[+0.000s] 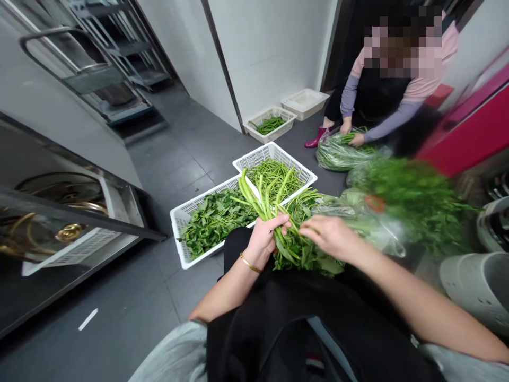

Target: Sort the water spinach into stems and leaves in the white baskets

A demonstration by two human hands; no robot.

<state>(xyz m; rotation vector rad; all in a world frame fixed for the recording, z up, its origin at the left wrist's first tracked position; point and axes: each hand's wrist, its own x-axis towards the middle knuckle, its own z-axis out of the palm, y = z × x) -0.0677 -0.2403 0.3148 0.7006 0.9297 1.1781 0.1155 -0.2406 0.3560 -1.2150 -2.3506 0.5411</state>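
My left hand (267, 236) is closed around a bunch of water spinach (260, 197), its thick pale-green stems pointing away from me. Just to the right, my right hand (332, 236) has its fingers curled in a pinch beside the bunch; what lies between the fingertips is hidden. Loose leafy greens (306, 257) lie under both hands, close to my lap. Beyond the left hand, a white basket (177, 225) holds picked leaves (218, 215). A second white basket (306, 172), overlapping it, holds cut stems (278, 172).
Plastic bags of greens (366, 212) and feathery herbs (413, 196) lie to my right, by a white bucket (461, 281). A co-worker (382, 101) crouches over bagged greens (338, 151). Farther off stands a basket of green vegetables (254, 132). A metal shelf (131, 233) is left.
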